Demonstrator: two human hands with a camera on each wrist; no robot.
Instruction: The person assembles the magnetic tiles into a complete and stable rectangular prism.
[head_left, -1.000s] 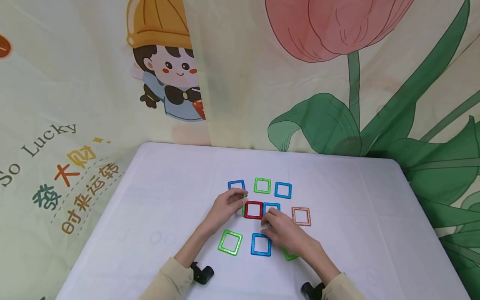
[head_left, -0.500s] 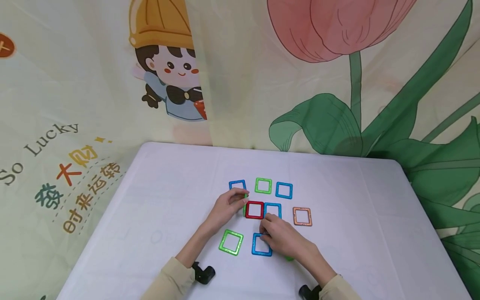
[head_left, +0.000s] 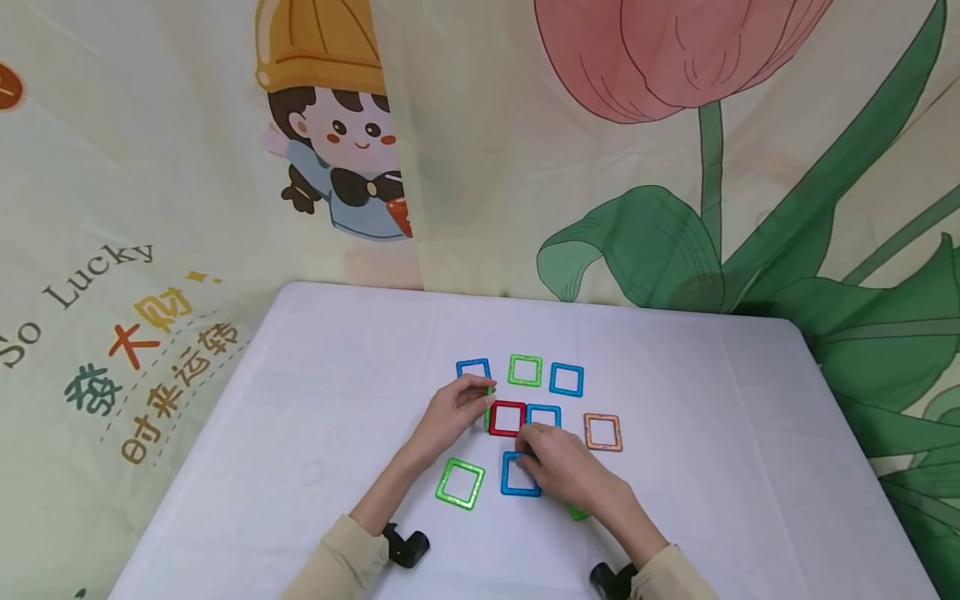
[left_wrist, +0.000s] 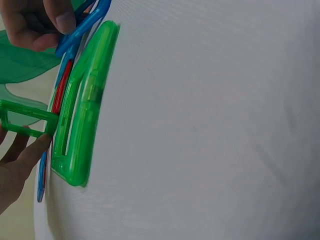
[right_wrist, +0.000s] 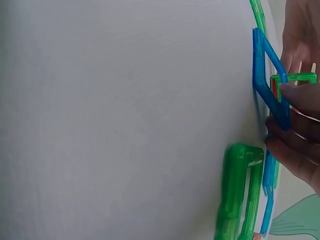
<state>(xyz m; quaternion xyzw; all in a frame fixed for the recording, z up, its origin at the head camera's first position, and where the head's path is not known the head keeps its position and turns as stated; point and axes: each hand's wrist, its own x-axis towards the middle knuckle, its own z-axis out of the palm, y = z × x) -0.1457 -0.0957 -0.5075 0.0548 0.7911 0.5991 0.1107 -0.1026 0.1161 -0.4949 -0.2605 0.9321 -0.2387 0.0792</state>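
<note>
Square tiles [head_left: 524,384], ten in view, are gathered mid-counter [head_left: 315,375], well in from its left and right edges. At left, a loose green tile [head_left: 453,503] lies flat on the person's side; toward the far edge, a corner blue tile [head_left: 472,362] is partly covered by the left hand [head_left: 453,412], its fingers pinching an upright green tile [left_wrist: 30,110] at the left side of the red tile [head_left: 506,433]. Next, nearer the person, a tilted blue tile [head_left: 504,473] sits in the narrow pinch of the right hand [head_left: 558,464]; whether it touches the counter cannot be told. A flat blue tile [head_left: 543,407] lies edge to edge with the red one, a far blue tile [head_left: 566,394] nearer the far edge, a half-hidden green tile [head_left: 578,513] below the right wrist, and an orange tile [head_left: 604,448] rightmost. The count: four blue, four green, one red, one orange. The step in hand appears to be standing tiles around the flat pair; the next move likely calls for squaring the tilted one to their near side, the green one kept steady.
</note>
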